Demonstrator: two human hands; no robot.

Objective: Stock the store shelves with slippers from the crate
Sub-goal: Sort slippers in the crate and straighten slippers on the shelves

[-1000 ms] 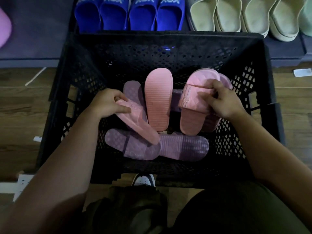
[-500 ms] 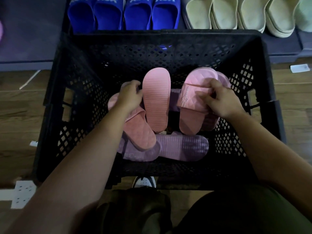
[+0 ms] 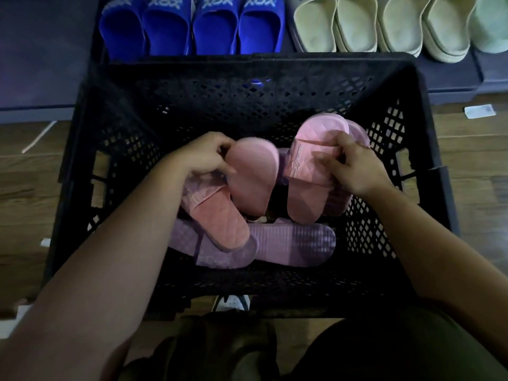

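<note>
A: Where do we have our hands?

B: Both forearms slope down into the black crate (image 3: 247, 61). Our left hand (image 3: 204, 155) comes in from 7 o'clock, knuckles up. Its fingers curl round the rounded end of the sole-up pink slipper (image 3: 253, 182), with the thumb lying against the ribbed sole.

A: And the other one?

B: Our right hand (image 3: 354, 166) enters from 4 o'clock with the wrist bent inward. Its fingers pinch the strap of the strapped pink slipper (image 3: 305, 174), which lies at about 2 o'clock from the crate's middle, toe toward 12.

A: What else lies in there?

B: A quilted pink slipper (image 3: 220, 218) sits under our left wrist, its heel pointing to 5 o'clock. It lies over the purple slippers (image 3: 291, 243) along the crate's 6 o'clock side. We cannot tell how many lie beneath.

A: And the shelf?

B: The shelf (image 3: 49, 50) is at 12 o'clock, just past the crate. Blue slippers (image 3: 189, 26) stand in a row on it, with cream slippers (image 3: 384, 26) just beside them toward 1 o'clock. The crate stands on the wooden floor (image 3: 24, 188).
</note>
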